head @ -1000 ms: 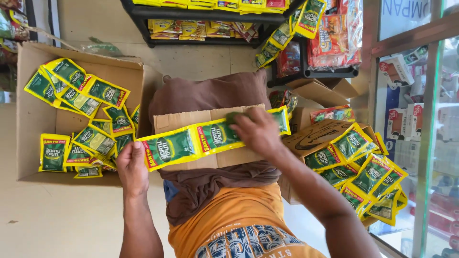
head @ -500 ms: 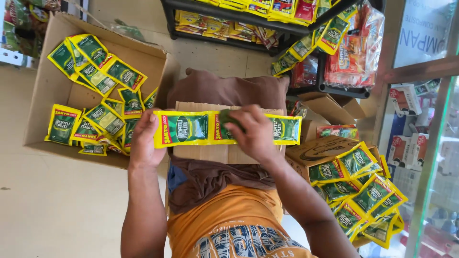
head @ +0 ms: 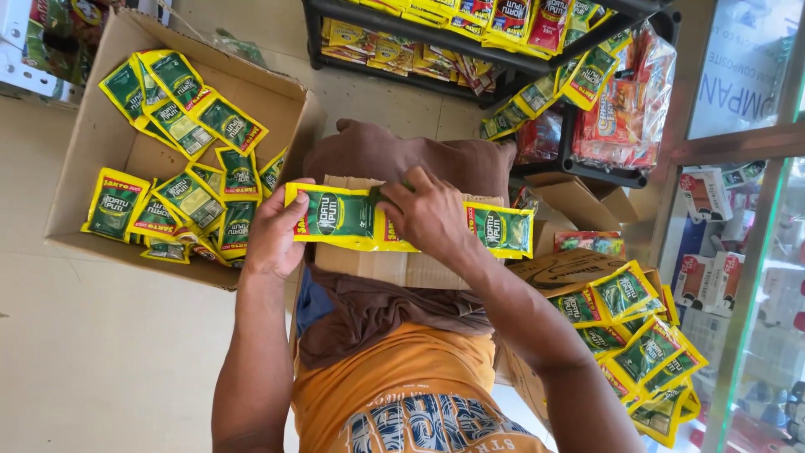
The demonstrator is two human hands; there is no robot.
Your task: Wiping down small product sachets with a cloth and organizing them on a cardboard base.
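Stretched flat across a cardboard piece [head: 394, 267] on the lap: a joined strip of glossy green-and-yellow sachets [head: 402, 222], left hand [head: 275, 235] gripping its left end, right hand [head: 429, 216] pinching the middle seam, seemingly to keep it taut. More crinkled foil sachets heaped in an open cardboard box [head: 92, 143] at left.

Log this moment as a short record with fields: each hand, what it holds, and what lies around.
left hand: grip on the left end of a strip of joined yellow-and-green sachets
right hand: pinching the same strip near its middle
under the strip: small brown cardboard piece on the lap
left side: open brown cardboard box holding loose sachets
right side: heap of matching sachets
behind: black rack of packets
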